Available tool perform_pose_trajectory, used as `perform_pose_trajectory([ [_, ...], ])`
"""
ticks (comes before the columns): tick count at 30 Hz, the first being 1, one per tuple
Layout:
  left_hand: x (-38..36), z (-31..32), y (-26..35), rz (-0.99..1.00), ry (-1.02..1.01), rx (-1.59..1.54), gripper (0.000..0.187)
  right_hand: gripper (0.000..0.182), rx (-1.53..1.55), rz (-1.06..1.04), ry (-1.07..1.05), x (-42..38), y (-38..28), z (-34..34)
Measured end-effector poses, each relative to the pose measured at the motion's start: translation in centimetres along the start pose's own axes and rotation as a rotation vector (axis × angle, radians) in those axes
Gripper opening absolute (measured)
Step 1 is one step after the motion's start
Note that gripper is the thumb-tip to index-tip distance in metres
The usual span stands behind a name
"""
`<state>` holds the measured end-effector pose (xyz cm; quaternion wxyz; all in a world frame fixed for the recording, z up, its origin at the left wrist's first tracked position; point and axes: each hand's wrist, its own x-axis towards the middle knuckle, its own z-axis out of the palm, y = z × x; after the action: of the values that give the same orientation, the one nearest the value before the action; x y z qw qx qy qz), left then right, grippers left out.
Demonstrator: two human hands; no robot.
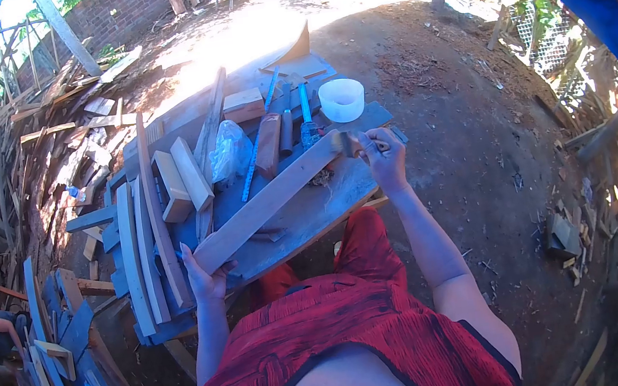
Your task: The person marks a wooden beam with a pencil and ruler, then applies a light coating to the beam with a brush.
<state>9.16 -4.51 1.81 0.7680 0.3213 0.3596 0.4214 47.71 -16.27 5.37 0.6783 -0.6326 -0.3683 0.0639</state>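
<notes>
A flat wooden board (271,202) slants across the front of the workbench, its far end raised to the right. My left hand (208,275) is closed around the board's near end. At the far end, my right hand (382,154) grips a brush (348,145) whose bristles meet the wood. Just behind my right hand stands a white round tub (342,100). Left of the board lie a clear plastic bag (230,152), a blue ruler (253,171) and a reddish wood block (268,147).
Long wooden strips (146,249) cover the bench's left side. A blue clamp tool (308,127) lies near the tub. Scrap wood (87,136) is heaped at the left. Another person (3,331) is at the far left edge. A dark box (563,236) sits on the ground at right.
</notes>
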Motion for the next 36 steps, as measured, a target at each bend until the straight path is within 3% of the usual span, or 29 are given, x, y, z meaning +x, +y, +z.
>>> perform_pose_trajectory([
  [2,0.0,0.1,0.0,-0.003,0.011,0.005,0.076,0.011,-0.347,-0.388,0.091,0.4,-1.0,-0.2],
  [15,0.1,-0.4,-0.3,0.006,-0.008,-0.012,0.077,0.011,-0.346,-0.383,-0.071,-2.8,-3.2,4.2],
  [27,-1.1,-0.4,-0.6,-0.011,0.021,0.013,0.081,0.011,0.134,-0.263,-0.376,-8.4,-8.4,9.0],
  [33,-0.9,-0.7,-0.9,-0.01,0.025,0.016,0.082,0.017,0.371,-0.07,-0.582,-10.0,-10.1,11.0],
  [35,0.0,-0.5,-0.7,0.001,0.016,0.004,0.082,0.02,0.539,0.159,-0.673,-9.7,-9.9,11.6],
  [36,-0.1,-0.3,-0.6,-0.005,0.023,-0.003,0.082,0.02,0.538,0.159,-0.672,-9.7,-9.9,11.6],
])
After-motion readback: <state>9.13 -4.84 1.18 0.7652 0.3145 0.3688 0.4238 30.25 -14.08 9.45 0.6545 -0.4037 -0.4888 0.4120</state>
